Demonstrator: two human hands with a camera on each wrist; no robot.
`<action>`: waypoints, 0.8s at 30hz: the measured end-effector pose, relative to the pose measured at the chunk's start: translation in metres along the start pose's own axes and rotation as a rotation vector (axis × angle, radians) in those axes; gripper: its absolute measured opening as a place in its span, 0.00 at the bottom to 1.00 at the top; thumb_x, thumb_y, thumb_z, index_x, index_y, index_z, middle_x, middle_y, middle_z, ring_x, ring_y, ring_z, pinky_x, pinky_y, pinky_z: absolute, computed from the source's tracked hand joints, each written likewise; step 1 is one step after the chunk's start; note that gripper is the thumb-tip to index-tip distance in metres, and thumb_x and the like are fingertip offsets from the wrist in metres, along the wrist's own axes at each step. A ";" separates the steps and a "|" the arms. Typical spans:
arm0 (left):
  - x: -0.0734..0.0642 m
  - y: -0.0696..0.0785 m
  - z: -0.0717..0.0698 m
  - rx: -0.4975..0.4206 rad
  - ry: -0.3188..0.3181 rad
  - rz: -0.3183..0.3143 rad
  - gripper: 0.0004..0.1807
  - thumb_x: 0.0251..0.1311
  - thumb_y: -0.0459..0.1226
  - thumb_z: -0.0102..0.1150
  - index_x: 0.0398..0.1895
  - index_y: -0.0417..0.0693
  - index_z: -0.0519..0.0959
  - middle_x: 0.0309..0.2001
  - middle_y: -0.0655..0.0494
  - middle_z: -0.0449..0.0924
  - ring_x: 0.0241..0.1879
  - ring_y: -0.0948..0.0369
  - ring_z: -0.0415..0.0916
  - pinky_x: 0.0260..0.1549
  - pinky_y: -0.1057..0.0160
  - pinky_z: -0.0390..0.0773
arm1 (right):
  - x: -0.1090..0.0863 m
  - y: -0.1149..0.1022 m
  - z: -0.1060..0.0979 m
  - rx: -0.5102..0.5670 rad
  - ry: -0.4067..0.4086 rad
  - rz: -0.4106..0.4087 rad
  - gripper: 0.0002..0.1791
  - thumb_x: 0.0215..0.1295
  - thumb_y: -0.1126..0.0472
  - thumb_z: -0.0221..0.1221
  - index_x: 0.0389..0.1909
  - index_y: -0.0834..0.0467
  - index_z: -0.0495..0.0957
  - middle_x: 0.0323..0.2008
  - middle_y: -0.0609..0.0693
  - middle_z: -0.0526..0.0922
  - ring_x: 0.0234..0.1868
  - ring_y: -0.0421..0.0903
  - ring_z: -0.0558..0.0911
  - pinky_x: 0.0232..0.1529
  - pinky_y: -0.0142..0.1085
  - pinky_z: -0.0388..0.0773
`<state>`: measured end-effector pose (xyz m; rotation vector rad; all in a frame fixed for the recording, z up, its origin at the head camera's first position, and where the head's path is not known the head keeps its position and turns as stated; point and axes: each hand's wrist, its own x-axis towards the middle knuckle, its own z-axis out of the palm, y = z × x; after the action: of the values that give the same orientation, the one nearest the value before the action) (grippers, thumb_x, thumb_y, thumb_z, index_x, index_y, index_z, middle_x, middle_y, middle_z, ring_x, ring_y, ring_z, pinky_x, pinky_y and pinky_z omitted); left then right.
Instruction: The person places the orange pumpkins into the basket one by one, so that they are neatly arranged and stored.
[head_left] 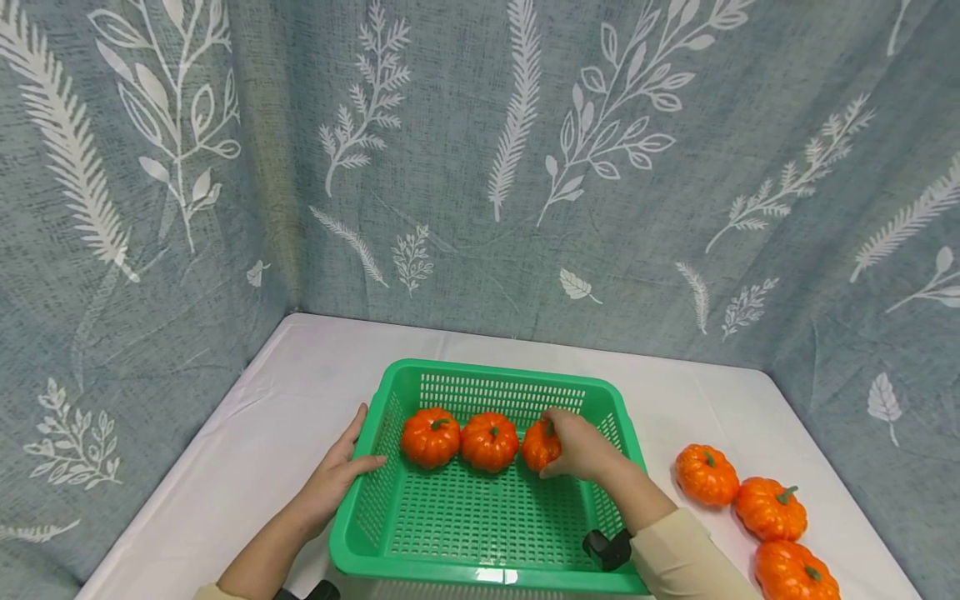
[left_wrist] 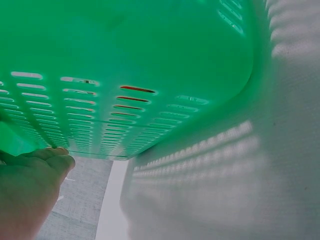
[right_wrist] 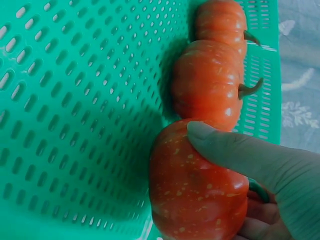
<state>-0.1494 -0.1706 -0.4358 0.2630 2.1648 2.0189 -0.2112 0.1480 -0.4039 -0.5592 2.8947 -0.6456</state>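
A green perforated plastic basket [head_left: 495, 575] sits on the table with three small orange pumpkins in a row along its far side. My right hand [head_left: 581, 446] grips the rightmost pumpkin [right_wrist: 195, 185], thumb on one side and fingers round the other. Beside it are the middle pumpkin [head_left: 489, 442] and the left pumpkin [head_left: 431, 437], both with green stems. At the basket's left side, my left hand [head_left: 337, 475] holds the rim, its thumb over the edge and its fingers along the outside. In the left wrist view that hand [left_wrist: 35, 185] touches the slotted outer wall [left_wrist: 125, 45].
Three more pumpkins lie on the white tablecloth [head_left: 330, 350] right of the basket: a far one [head_left: 707, 475], a middle one [head_left: 771, 508] and a near one [head_left: 797, 573]. A grey-blue curtain [head_left: 465, 250] with white leaf prints rises behind the table and along both sides.
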 end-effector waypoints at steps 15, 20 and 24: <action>0.000 0.001 0.000 -0.015 0.001 -0.004 0.44 0.63 0.32 0.43 0.71 0.49 0.25 0.72 0.46 0.24 0.69 0.45 0.42 0.56 0.56 0.70 | 0.001 0.000 0.001 0.016 -0.021 0.020 0.38 0.35 0.67 0.73 0.53 0.68 0.69 0.48 0.58 0.77 0.51 0.55 0.75 0.53 0.47 0.74; 0.000 0.001 0.000 -0.014 -0.003 -0.001 0.44 0.63 0.32 0.43 0.71 0.48 0.25 0.72 0.45 0.24 0.69 0.45 0.41 0.57 0.56 0.68 | 0.001 0.001 0.001 0.024 -0.020 0.011 0.38 0.35 0.68 0.73 0.52 0.68 0.70 0.47 0.58 0.77 0.51 0.55 0.75 0.53 0.47 0.74; 0.000 0.001 0.000 -0.017 -0.005 0.001 0.44 0.63 0.32 0.43 0.71 0.49 0.25 0.72 0.45 0.24 0.69 0.45 0.42 0.57 0.56 0.68 | 0.000 0.002 0.001 0.031 -0.014 0.006 0.37 0.35 0.67 0.73 0.52 0.68 0.70 0.47 0.58 0.77 0.50 0.55 0.75 0.53 0.47 0.75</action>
<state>-0.1489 -0.1702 -0.4352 0.2664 2.1439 2.0334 -0.2118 0.1490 -0.4058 -0.5481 2.8669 -0.6814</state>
